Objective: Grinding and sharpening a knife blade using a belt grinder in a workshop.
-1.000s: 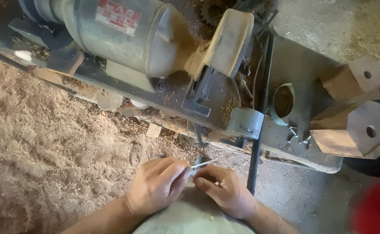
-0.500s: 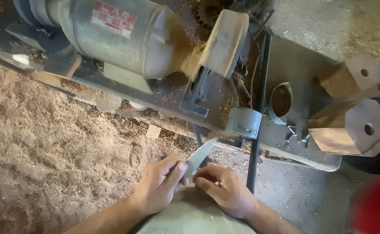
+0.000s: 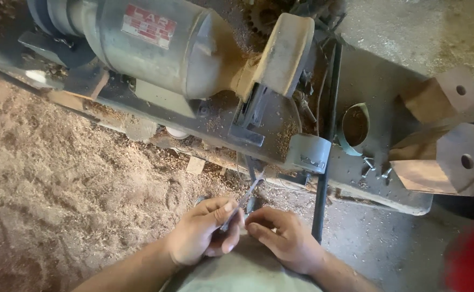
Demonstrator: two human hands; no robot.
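Note:
My left hand (image 3: 202, 235) pinches the lower end of a thin flat metal blade (image 3: 242, 204) between thumb and fingers, low in the middle of the view. The blade slants up and to the right toward the underside of a grey motor-driven machine (image 3: 156, 48). My right hand (image 3: 280, 238) sits just right of the blade, its fingertips curled close to the blade's base; whether they touch it cannot be made out. Both hands rest over a pale cloth on my lap.
The machine's tan wheel guard (image 3: 283, 54) and grey metal bed (image 3: 377, 178) run across the top. A small tin cup (image 3: 354, 127), loose screws (image 3: 375, 167) and wooden blocks with holes (image 3: 448, 151) lie at right. Sawdust (image 3: 69, 184) covers the floor at left. A blurred red object (image 3: 472, 259) is at lower right.
The blade has turned from flat-faced to edge-on and now points up toward the machine. Both hands have stayed close together in the same spot.

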